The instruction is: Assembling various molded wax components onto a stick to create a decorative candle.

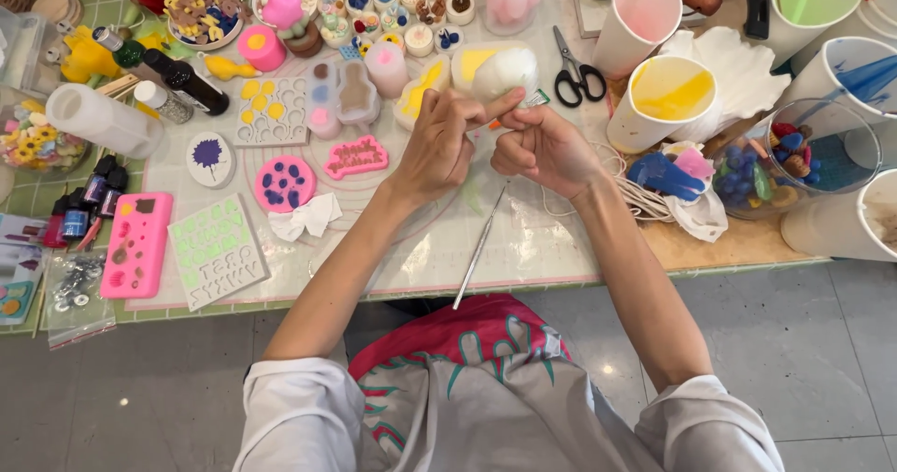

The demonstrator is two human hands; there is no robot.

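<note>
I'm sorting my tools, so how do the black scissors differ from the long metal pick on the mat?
The scissors have black looped handles; the metal pick is one thin silvery rod. The scissors lie beyond the hands by the yellow-stained cup; the pick lies slanted toward the table's near edge. Neither is held.

bare forearms, white sleeves (308, 407) rolled up past elbows, grey top with teal print, red-pink cloth (467, 332) on lap
</note>
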